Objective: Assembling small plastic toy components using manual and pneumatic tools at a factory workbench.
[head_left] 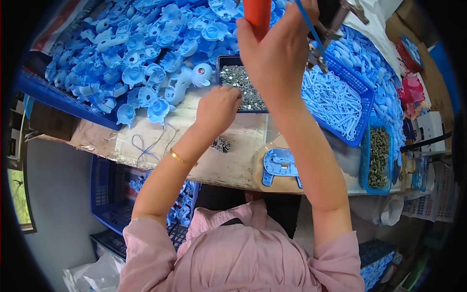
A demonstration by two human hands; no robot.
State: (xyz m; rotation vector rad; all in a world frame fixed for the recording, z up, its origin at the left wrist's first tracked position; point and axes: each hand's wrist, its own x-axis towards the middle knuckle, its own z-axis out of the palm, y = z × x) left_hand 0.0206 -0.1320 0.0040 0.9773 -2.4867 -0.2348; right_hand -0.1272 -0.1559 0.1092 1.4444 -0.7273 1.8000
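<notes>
My right hand (277,58) is raised over the far part of the bench, wrapped round an orange-red cylindrical tool (258,13) whose upper end runs out of view. My left hand (219,107) is closed at the near left corner of a dark tray (243,111) filled with small metal pieces (243,87). Its fingers are pressed together, and whatever they pinch is hidden. Below my right forearm, a light blue plastic shell (279,163) lies on a wooden block (259,168), partly covered by the arm. A small heap of screw-like pieces (221,144) sits near my left wrist.
Blue plastic shells (141,53) pile up at far left. A blue basket (357,138) holds light blue rod-like parts (335,100); beside it stands a blue container (366,170) of screws. A metal bracket (335,29) and a blue cord (309,22) hang near my right hand.
</notes>
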